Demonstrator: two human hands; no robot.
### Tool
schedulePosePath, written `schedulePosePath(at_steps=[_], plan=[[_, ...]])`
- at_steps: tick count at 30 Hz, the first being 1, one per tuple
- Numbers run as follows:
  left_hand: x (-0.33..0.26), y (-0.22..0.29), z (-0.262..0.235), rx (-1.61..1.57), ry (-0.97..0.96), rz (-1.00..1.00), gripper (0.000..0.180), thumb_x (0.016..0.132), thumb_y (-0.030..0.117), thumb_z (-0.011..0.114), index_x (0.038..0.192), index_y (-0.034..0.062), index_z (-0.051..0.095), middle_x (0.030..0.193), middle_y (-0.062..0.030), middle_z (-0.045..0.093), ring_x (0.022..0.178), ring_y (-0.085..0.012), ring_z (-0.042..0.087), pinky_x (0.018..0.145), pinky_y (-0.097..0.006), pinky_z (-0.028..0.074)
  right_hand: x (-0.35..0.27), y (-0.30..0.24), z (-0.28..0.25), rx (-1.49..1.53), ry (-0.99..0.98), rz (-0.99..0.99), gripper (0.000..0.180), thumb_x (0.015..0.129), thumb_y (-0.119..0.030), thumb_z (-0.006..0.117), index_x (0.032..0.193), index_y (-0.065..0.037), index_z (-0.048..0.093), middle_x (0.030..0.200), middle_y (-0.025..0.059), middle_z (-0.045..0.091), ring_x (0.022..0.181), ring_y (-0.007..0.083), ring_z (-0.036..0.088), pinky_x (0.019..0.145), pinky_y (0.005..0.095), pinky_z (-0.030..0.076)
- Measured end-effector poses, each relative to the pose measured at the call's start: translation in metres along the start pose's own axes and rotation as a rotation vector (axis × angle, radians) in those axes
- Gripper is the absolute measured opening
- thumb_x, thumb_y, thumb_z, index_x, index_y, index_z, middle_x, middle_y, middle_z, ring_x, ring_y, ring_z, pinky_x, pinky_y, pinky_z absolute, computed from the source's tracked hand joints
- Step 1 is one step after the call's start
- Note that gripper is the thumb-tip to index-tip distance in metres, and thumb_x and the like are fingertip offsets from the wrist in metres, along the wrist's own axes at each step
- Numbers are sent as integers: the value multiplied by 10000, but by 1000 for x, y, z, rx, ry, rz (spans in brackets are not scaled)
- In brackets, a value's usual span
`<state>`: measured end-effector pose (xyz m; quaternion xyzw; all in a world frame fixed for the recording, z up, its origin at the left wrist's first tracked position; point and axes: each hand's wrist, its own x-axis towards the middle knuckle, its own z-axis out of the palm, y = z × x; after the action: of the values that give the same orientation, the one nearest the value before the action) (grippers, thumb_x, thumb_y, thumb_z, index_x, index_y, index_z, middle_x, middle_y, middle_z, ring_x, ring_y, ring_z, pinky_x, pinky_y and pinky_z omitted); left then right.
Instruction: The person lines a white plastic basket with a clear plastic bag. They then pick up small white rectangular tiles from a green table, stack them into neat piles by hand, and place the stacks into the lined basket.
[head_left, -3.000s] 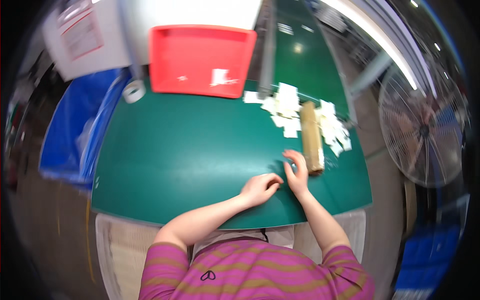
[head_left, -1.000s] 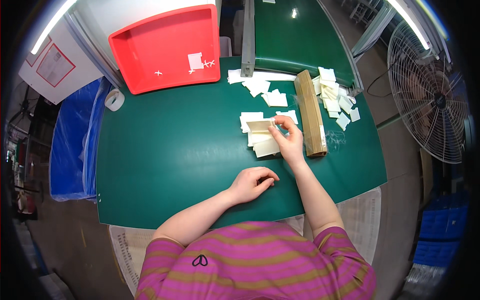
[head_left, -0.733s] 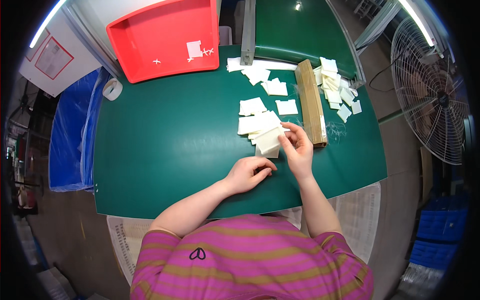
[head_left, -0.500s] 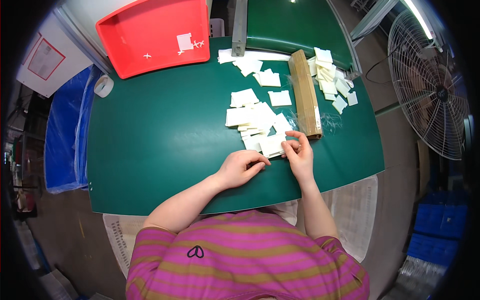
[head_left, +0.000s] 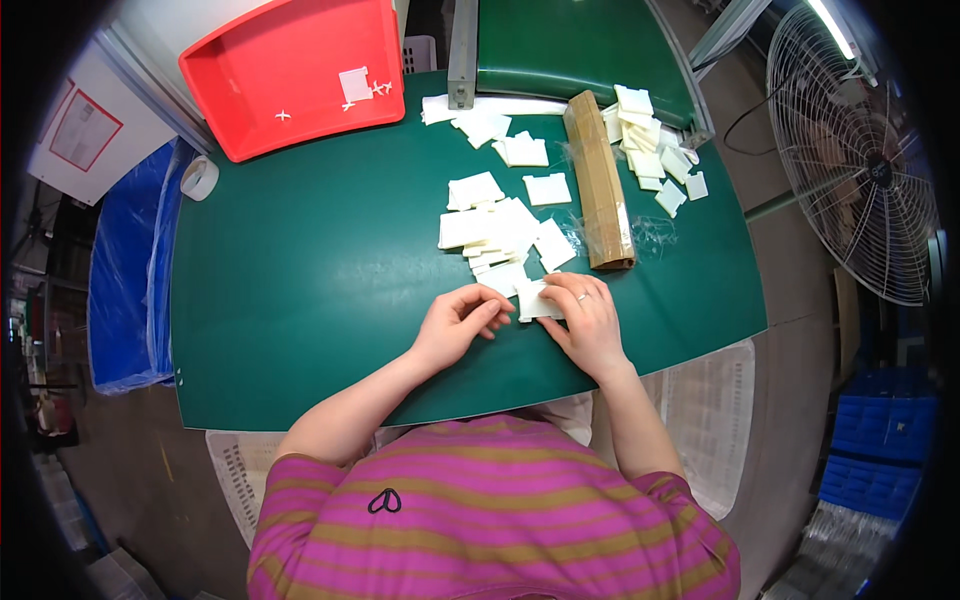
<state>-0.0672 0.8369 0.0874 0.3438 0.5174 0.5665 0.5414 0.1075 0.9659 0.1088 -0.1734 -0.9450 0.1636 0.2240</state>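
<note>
My right hand (head_left: pixel 590 325) grips a flat white plastic plate (head_left: pixel 537 303) with small notched edges, fingers on top and thumb at the near edge. Just left of that plate is my left hand (head_left: pixel 460 322), its fingers curled in toward the thumb. Whether anything is inside those fingers is hidden. Beyond both hands lies a loose pile of similar white plates (head_left: pixel 500 228), overlapping one another. A single white plate (head_left: pixel 547 190) rests flat on the green table (head_left: pixel 300 290), farther off.
A long brown cardboard piece (head_left: pixel 598 185) separates the pile from more white plates (head_left: pixel 640 135) at right. A red bin (head_left: pixel 270 70) at the far left holds a white plate and several small white cross-shaped pieces. A tape roll (head_left: pixel 200 178) sits near the left edge; a green conveyor (head_left: pixel 580 50) stands behind.
My right hand has turned and closed farther over the plate, covering more of it. My left hand has lifted slightly away from the plate's edge. The view has shifted a little.
</note>
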Motion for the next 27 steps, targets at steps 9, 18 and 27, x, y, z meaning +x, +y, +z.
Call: schedulePosePath(at_steps=[9, 18, 27], plan=[[-25, 11, 19, -633, -348, -432, 731, 860, 654, 270, 1389, 152, 219, 1290, -115, 405, 1192, -246, 418, 935, -503, 400, 9, -42, -19, 126, -55, -212, 193, 620, -54, 608, 805, -85, 562, 994, 68, 555, 1012, 262, 519, 883, 413, 376], [-23, -21, -6, -881, -303, -399, 514, 946, 442, 302, 1285, 59, 339, 1091, -162, 515, 903, -226, 589, 555, -262, 557, 10, -5, -3, -90, -118, -71, 306, 682, 14, 573, 975, -58, 523, 1127, 74, 541, 1103, 251, 483, 931, 398, 355], [-23, 1, -3, -1018, -395, -397, 545, 937, 498, 213, 1365, 162, 245, 1191, -162, 484, 1041, -279, 559, 706, -369, 573, 24, -36, -27, 252, -192, -129, 330, 685, 34, 570, 988, -93, 536, 1149, 56, 550, 1157, 261, 465, 970, 439, 319]])
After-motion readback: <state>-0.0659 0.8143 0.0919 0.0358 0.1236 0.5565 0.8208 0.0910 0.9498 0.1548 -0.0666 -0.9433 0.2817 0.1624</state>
